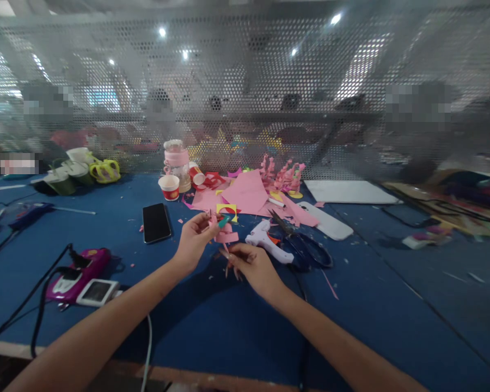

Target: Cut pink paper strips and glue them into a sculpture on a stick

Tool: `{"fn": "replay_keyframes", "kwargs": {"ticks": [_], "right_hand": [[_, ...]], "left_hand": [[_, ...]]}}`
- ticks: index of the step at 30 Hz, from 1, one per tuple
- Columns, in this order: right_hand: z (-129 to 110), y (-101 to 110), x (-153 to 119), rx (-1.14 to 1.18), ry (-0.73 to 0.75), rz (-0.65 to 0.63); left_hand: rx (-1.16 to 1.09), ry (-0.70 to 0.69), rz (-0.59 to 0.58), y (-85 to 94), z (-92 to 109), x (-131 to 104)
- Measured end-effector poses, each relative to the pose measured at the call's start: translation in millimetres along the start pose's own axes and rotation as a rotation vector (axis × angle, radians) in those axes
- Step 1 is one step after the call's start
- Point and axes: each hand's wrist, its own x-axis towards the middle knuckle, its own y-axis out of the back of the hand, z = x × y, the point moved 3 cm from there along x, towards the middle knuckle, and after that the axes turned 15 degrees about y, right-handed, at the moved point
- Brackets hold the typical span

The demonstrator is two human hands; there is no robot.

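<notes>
My left hand [196, 238] pinches a small pink paper piece [226, 234] with curled strips, held above the blue table. Just below it to the right, my right hand [251, 265] has its fingers closed on the lower end of the same piece. A yellow paper with a round cut-out [227, 210] lies just behind the held piece. Close to my right hand rests a white glue gun [268, 241], with dark-handled scissors [306, 245] beside it. Pink paper sheets [245, 191] are heaped behind.
A black phone [155, 222] and paper cup [170, 187] are at the left, near a bottle [177, 163]. A purple power strip [79, 275] with cables sits front left. A white phone-like object [326, 220] and white board [349, 192] lie right. Perforated mesh [245, 81] stands behind.
</notes>
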Motion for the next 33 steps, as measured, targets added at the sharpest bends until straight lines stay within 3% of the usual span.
{"fn": "replay_keyframes", "kwargs": {"ticks": [5, 10, 17, 24, 33], "right_hand": [[1.8, -0.2, 1.2, 0.036, -0.013, 0.017], [2.1, -1.0, 2.0, 0.118, -0.042, 0.064], [1.6, 1.1, 3.6, 0.198, -0.067, 0.102], [3.0, -2.4, 2.1, 0.158, -0.076, 0.025], [2.5, -3.3, 3.0, 0.107, -0.060, -0.010]], "left_hand": [[-0.021, 0.005, -0.003, 1.3, 0.3, 1.0], [-0.015, -0.004, -0.139, -3.7, 4.3, -1.9], [-0.048, -0.102, 0.035, 7.1, 3.8, 5.4], [0.076, 0.013, -0.134, 0.0, 1.4, 5.6], [0.112, 0.055, -0.075, -1.5, 6.6, 1.5]]}}
